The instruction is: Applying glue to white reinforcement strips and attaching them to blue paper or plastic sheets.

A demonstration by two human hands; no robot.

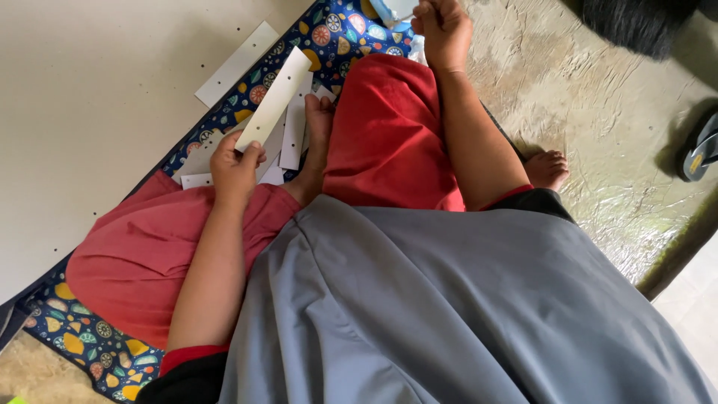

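The person sits cross-legged on a dark blue mat printed with citrus slices [90,348], red trousers [134,254] covering both knees and a grey shirt [449,314] filling the lower view. The left hand [235,168] pinches the lower end of a long, narrow cream card strip with small punched holes [275,97], thumb on top and fingers curled beneath, so the strip stands tilted up and away from the lap where its face can be looked over. Just beyond that hand, several more white punched strips [288,138] lie loosely overlapped on the mat beside the bare foot [320,120], and 1 separate strip [238,63] rests on the large pale board [82,112] at the mat's edge, all within easy reach. The right hand [443,30] is clenched near the top of the view, touching something pale blue [390,10]; it may be gripping it, but I cannot tell, as the frame cuts it off.
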